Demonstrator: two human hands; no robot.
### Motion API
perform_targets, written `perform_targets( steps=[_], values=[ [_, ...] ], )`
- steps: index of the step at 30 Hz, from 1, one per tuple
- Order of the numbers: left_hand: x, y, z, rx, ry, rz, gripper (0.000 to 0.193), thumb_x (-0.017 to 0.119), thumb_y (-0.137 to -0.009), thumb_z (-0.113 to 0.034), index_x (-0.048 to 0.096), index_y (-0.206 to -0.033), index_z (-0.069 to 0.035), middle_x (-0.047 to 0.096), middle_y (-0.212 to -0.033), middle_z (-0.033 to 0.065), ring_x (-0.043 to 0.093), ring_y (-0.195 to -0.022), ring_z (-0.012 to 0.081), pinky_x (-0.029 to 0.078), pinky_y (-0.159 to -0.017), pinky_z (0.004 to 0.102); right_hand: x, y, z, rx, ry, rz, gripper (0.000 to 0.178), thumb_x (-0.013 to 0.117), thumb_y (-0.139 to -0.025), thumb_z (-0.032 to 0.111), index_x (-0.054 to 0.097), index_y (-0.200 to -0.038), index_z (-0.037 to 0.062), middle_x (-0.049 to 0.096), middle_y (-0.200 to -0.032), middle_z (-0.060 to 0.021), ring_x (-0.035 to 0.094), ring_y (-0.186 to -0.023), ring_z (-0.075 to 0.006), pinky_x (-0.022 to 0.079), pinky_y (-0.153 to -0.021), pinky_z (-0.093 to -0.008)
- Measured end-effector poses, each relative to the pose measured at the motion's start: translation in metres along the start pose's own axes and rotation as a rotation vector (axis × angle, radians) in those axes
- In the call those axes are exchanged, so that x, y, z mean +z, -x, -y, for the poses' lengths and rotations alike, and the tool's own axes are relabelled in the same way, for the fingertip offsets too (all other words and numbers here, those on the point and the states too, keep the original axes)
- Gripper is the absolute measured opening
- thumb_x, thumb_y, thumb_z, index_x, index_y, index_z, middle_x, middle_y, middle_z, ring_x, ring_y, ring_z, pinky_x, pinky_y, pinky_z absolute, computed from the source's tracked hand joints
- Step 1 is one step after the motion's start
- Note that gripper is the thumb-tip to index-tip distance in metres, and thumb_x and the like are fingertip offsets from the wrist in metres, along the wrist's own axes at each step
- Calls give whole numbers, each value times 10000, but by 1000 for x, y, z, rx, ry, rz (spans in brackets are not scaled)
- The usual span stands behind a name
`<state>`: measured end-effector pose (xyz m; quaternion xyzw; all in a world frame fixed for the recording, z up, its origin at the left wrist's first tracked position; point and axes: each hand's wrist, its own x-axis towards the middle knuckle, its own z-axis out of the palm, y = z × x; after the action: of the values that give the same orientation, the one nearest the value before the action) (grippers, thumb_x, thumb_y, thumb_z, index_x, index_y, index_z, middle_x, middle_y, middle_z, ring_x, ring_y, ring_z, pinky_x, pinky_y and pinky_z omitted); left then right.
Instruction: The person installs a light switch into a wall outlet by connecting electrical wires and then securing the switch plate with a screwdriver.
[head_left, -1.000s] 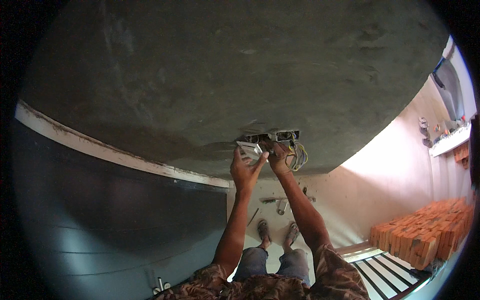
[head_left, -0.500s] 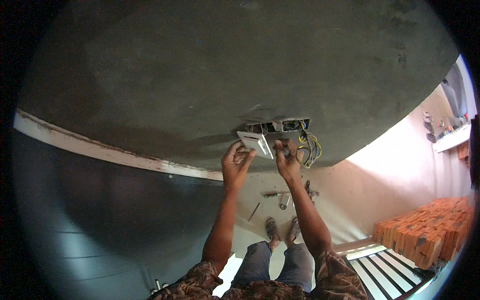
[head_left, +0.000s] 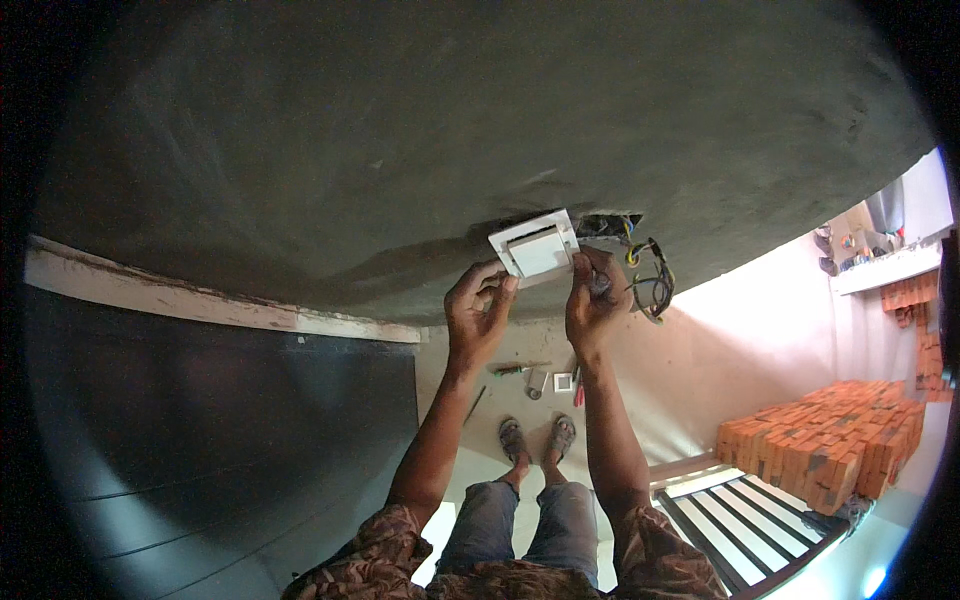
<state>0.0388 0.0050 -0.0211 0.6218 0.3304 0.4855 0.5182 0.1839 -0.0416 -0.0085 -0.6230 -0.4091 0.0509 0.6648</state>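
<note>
The fingers (head_left: 483, 273) of the left hand (head_left: 475, 318) are bent and nearly closed, and they pinch the white switch (head_left: 538, 250) by its bottom left corner. The right hand (head_left: 597, 310) is curled in around a small dark thing (head_left: 600, 284), too hard to make out. Its thumb is at the right edge of the switch. So the switch sits between the 2 hands, just above the fingertips. It is a square plate with a raised middle, and it tips up at its right side. It is in front of the gray wall (head_left: 400, 120); I cannot tell if it touches it.

Just right of the switch is a dark hole (head_left: 607, 226) in the wall. Black and yellow wires (head_left: 657, 285) hang out of it, beside the right hand.

Down on the floor (head_left: 480, 352) are a screwdriver (head_left: 515, 369), a roll of tape (head_left: 534, 391) and a small white frame (head_left: 563, 382), near 2 feet in sandals (head_left: 511, 438). Orange bricks (head_left: 810, 440) are piled off to the right.
</note>
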Motion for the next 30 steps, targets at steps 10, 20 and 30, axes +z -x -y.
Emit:
perform_targets(
  steps=[10, 20, 30],
  values=[
    [17, -4, 7, 139, -31, -137, 206, 574, -956, -105, 592, -1128, 6, 610, -1025, 109, 637, -944, 174, 594, -768, 310, 7, 16, -15, 51, -55, -18, 89, 575, -937, 57, 626, -968, -8, 638, -868, -103, 575, -799, -159, 461, -744, -283],
    [3, -10, 19, 60, -98, -168, 208, 540, -986, -145, 589, -1111, 13, 606, -1053, 87, 622, -955, 157, 551, -807, 291, 0, 23, -25, -196, -33, 100, 114, 635, -856, -23, 644, -967, 0, 669, -920, -153, 643, -790, -234, 489, -701, -280],
    [54, 2, -46, -3, -448, -232, 917, 805, -778, -295, 247, -1442, 4, 361, -1360, 205, 408, -1262, 332, 419, -995, 472, -7, 26, -30, -271, -14, 165, 232, 675, -761, 24, 678, -992, 48, 667, -948, -138, 665, -817, -310, 526, -696, -375]
  ],
)
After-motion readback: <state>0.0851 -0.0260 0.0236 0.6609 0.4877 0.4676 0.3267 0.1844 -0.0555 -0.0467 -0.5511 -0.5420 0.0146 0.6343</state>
